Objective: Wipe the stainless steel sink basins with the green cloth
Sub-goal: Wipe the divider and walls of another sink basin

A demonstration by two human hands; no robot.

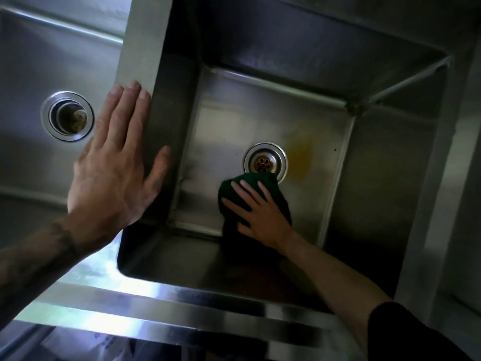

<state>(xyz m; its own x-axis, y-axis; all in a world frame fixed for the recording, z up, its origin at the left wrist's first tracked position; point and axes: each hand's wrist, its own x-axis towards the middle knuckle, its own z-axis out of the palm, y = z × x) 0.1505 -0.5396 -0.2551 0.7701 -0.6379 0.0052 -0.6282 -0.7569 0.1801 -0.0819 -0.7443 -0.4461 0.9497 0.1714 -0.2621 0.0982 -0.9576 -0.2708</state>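
1. My right hand (260,214) is lying palm-down on the green cloth (278,196), fingers straight and spread. It is pressing the cloth flat rather than gripping it.
2. The cloth is sitting bunched on the floor of the right basin (260,113), toward its near wall. Its far edge is overlapping the near rim of the drain (265,162).
3. A yellowish stain (302,160) is showing on the basin floor just right of that drain, apart from the cloth.
4. My right forearm is reaching down over the front rim (156,308) of the sink. A black sleeve (406,334) is covering the arm nearer the elbow.
5. My left hand (114,168) is resting flat on the divider (140,48) between the two basins. Its fingers are straight and close together, the thumb is out toward the right basin, and it is holding nothing.
6. The left basin (39,61) is lying beyond my left hand, with its own drain (67,115) in view.
7. Bright reflections are showing along the front rim.
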